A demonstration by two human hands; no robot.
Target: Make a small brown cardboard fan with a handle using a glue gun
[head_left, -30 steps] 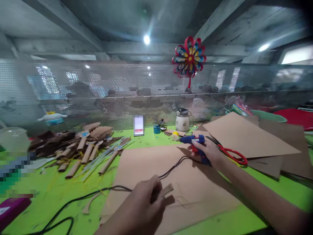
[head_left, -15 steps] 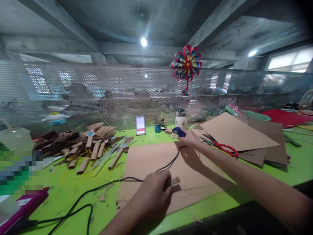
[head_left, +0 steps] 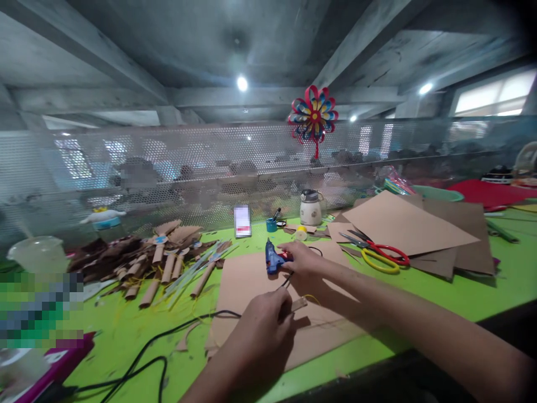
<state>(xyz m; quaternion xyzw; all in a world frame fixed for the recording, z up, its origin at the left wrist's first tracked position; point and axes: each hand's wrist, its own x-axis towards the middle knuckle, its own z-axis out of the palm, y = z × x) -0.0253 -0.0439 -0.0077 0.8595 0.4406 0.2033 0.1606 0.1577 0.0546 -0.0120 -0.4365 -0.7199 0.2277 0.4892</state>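
Note:
My right hand is closed round the handle of a blue glue gun, whose nozzle points up and away from me. Its black cord runs under my hands and off to the left. Nearer to me, my left hand pinches a small strip of brown cardboard, its free end sticking out to the right. Part of that strip is hidden by the fingers. Both hands are over a large sheet of brown cardboard on the green table.
Red-handled scissors and yellow-handled scissors lie to the right, beside stacked cardboard sheets. Rolled paper pieces are heaped at left. A flask, a phone and a blue pot stand at the back.
My right hand has brought the glue gun left and nearer to me, over the cardboard sheet. The left hand keeps its pinch on the strip. The view has shifted slightly.

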